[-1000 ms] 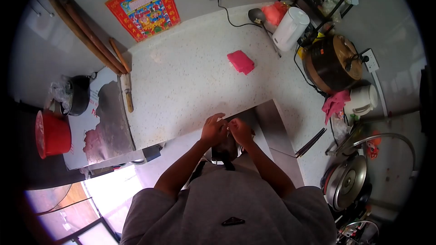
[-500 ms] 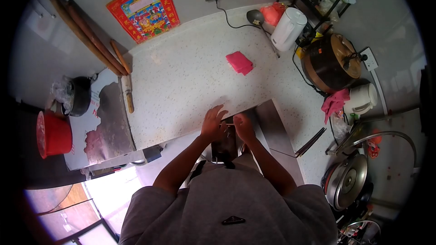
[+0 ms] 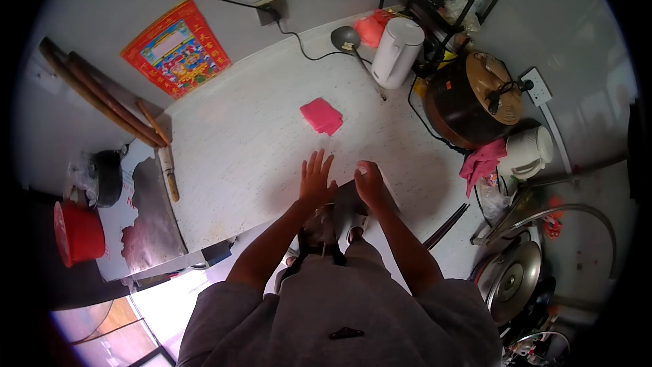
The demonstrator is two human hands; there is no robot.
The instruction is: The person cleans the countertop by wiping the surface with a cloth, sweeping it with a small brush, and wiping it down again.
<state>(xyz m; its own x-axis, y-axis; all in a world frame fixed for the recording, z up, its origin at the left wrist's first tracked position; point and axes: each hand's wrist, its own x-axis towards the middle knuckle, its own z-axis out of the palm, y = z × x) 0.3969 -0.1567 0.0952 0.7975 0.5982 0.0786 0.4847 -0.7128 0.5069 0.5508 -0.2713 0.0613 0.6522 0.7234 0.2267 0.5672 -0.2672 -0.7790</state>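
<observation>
My left hand (image 3: 316,178) is over the counter's front edge, fingers stretched out and spread, holding nothing visible. Beside it my right hand (image 3: 371,187) has curled fingers at the upper corner of a grey metal panel (image 3: 349,198). What lies inside those fingers, if anything, is hidden. Beyond both hands a folded pink cloth (image 3: 321,116) lies on the speckled white counter (image 3: 234,156).
At the back right stand a ladle (image 3: 346,39), a white kettle (image 3: 396,53) and a brown lidded pot (image 3: 468,98). Chopsticks (image 3: 446,226) lie near the faucet (image 3: 577,208). Wooden rolling pins (image 3: 105,95) lean at left, above a red bucket (image 3: 80,232).
My view has shifted, so the counter items sit further left. My left fingers have straightened and spread. The dark metal surface to the right of my hands no longer shows there.
</observation>
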